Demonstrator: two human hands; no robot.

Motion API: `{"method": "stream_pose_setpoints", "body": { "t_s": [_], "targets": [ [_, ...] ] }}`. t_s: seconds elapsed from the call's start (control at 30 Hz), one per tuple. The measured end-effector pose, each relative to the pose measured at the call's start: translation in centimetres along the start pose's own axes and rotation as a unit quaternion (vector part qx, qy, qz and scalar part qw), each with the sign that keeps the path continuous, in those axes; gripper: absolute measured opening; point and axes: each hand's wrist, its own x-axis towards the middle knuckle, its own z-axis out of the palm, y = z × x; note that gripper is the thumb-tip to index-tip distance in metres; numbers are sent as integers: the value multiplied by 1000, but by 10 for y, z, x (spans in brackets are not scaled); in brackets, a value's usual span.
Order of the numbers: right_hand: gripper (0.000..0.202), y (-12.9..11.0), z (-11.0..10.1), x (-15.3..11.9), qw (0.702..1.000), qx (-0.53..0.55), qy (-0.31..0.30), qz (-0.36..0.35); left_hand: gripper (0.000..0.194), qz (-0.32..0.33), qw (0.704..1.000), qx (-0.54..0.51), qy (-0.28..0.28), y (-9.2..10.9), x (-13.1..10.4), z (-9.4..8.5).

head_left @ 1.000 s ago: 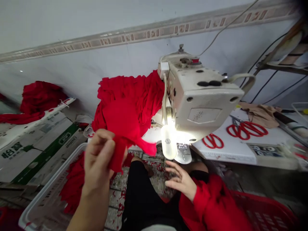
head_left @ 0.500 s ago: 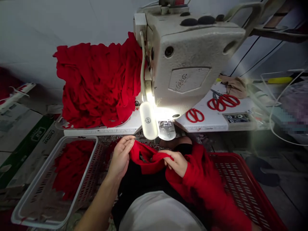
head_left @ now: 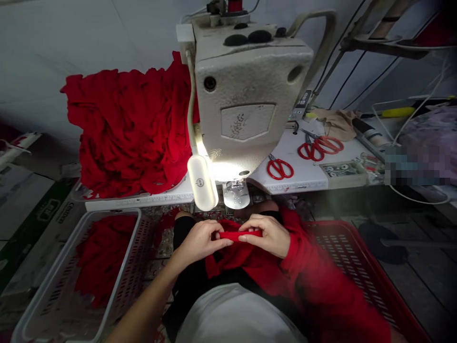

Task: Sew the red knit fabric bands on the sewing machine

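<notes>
Between my two hands a folded edge of red fabric (head_left: 237, 235) is stretched in a short flat strip above my lap. My left hand (head_left: 205, 240) pinches its left end between thumb and fingers. On the right end, my right hand (head_left: 269, 234) grips with the thumb along the near side. The rest of the cloth hangs over my lap and also covers my right forearm. Just beyond my hands stands the sewing machine (head_left: 246, 95), with its lit lamp (head_left: 203, 183) and a clear guard (head_left: 236, 195) by the needle area.
A tall pile of red cloth (head_left: 132, 128) stands left of the machine. A white basket (head_left: 134, 238) with red pieces sits at lower left, a red basket (head_left: 342, 247) at lower right. Red-handled scissors (head_left: 280, 167) and more scissors (head_left: 317, 146) lie on the white table (head_left: 300, 183).
My hands have come closer together, the left moving right and turning inward. The open loop of red fabric is now folded into a narrow strip. The view has shifted slightly to the right.
</notes>
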Motion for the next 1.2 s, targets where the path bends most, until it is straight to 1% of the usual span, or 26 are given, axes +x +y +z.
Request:
{"method": "stream_pose_setpoints", "body": {
  "t_s": [0.03, 0.1, 0.17, 0.23, 0.3, 0.37, 0.4, 0.47, 0.5, 0.57, 0.63, 0.67, 0.73, 0.8, 0.87, 0.93, 1.03, 1.1, 1.17, 1.2],
  "targets": [
    [28, 0, -5, 0, 1000, -13, -13, -11, 28, 15, 999, 0, -36, 1, 0, -1],
    [25, -1, -9, -1, 998, -7, -54, -37, 32, 50, 994, -39, -84, 5, 1, 1],
    [25, -2, -9, 0, 995, 27, -80, -57, 34, 63, 989, -87, -104, 10, 4, 4],
    [28, -1, -9, 1, 994, 71, -66, -53, 37, 33, 987, -122, -102, 12, 5, 9],
    [33, 2, -9, 1, 991, 126, -31, -10, 38, -22, 985, -162, -63, 11, 4, 14],
    [39, 3, -10, 1, 980, 193, -17, 53, 32, -60, 974, -217, -3, 10, 2, 16],
    [42, 3, -10, 1, 971, 223, -14, 82, 31, -65, 968, -240, 24, 11, 1, 16],
    [43, 0, -10, 0, 960, 259, -3, 109, 34, -42, 967, -244, 59, 14, -1, 12],
    [42, -4, -10, -1, 959, 262, 9, 105, 32, -19, 973, -217, 72, 16, -2, 9],
    [36, -15, -10, -2, 967, 238, 46, 73, 25, 41, 986, -126, 104, 20, -3, 2],
    [29, -29, -13, -4, 979, 181, 92, 25, 24, 93, 986, -43, 131, 22, -2, -5],
    [26, -36, -15, -5, 982, 147, 119, 0, 26, 110, 984, -18, 138, 23, -2, -8],
    [22, -49, -20, -5, 981, 88, 166, -42, 26, 129, 981, 2, 148, 25, -1, -13],
    [21, -57, -24, -2, 976, 63, 200, -63, 25, 132, 978, -4, 160, 29, 1, -16],
    [20, -59, -26, 4, 971, 77, 217, -60, 25, 125, 977, -19, 173, 34, 4, -19],
    [19, -55, -27, 11, 967, 117, 221, -40, 25, 106, 977, -33, 183, 40, 9, -21],
    [24, -45, -27, 20, 958, 187, 218, 3, 24, 45, 975, -67, 207, 46, 17, -24],
    [28, -39, -27, 25, 949, 225, 219, 23, 22, 3, 968, -107, 226, 48, 24, -26],
    [31, -35, -28, 28, 938, 259, 225, 39, 21, -18, 959, -142, 245, 48, 31, -28],
    [32, -33, -29, 30, 932, 275, 230, 45, 21, -18, 955, -156, 250, 48, 35, -28]
  ]
}}
